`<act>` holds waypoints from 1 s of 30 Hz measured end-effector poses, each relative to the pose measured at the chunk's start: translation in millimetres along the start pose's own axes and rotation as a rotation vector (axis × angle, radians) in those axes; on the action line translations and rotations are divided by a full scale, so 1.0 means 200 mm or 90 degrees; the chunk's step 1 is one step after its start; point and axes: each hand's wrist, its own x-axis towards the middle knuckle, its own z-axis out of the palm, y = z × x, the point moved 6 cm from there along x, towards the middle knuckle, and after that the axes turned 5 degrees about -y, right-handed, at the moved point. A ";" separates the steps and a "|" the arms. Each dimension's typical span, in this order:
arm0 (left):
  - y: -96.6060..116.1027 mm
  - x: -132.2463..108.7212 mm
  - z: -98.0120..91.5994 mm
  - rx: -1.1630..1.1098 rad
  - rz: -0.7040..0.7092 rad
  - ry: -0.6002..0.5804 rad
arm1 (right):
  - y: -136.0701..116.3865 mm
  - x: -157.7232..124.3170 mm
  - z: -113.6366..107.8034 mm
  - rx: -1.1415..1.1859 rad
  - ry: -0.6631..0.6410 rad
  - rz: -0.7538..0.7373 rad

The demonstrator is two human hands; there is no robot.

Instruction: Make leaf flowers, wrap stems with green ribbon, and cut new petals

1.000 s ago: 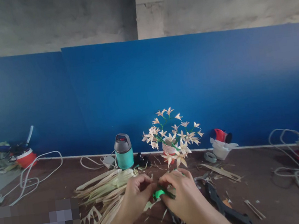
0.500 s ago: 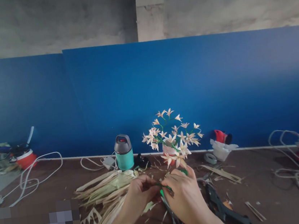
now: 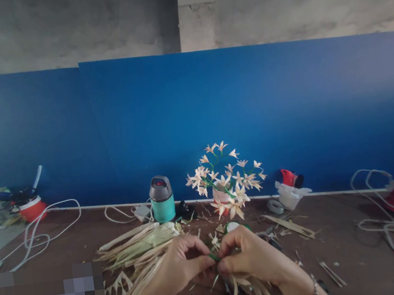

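Head view: a thin green strip (image 3: 214, 257) sits at lower centre of the frame, between the two hands. The left hand (image 3: 189, 262) pinches it between thumb and forefinger; the right hand (image 3: 251, 257) has its thumb and forefinger pressed together at the other end. Pale petals (image 3: 253, 288) spread beneath the right hand; whether it holds them too, I cannot tell. Just above that hand lies a green-edged roll (image 3: 232, 227), partly hidden.

Past it, at centre right, many pale flowers (image 3: 240, 193) already stand on green stems in a striped cup (image 3: 220, 195), looking finished. By contrast, the strip in the fingers looks like unfinished work, and plenty of raw material remains: a bundle of loose husks (image 3: 140, 243) at lower left of centre and a cut-out husk piece (image 3: 119, 287) near the lower left. Farther back stand a turquoise flask (image 3: 163, 209) and, right of the flowers, a white tub (image 3: 291, 197).
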 end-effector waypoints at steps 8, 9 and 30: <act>0.08 0.00 -0.03 0.053 0.089 0.026 | -0.08 -0.03 0.00 -0.075 0.100 -0.041; 0.10 -0.01 -0.03 0.075 0.113 0.033 | -0.09 -0.04 -0.01 -0.068 0.083 -0.048; 0.17 -0.07 -0.02 0.177 0.198 0.017 | -0.10 -0.05 0.02 -0.041 0.065 -0.088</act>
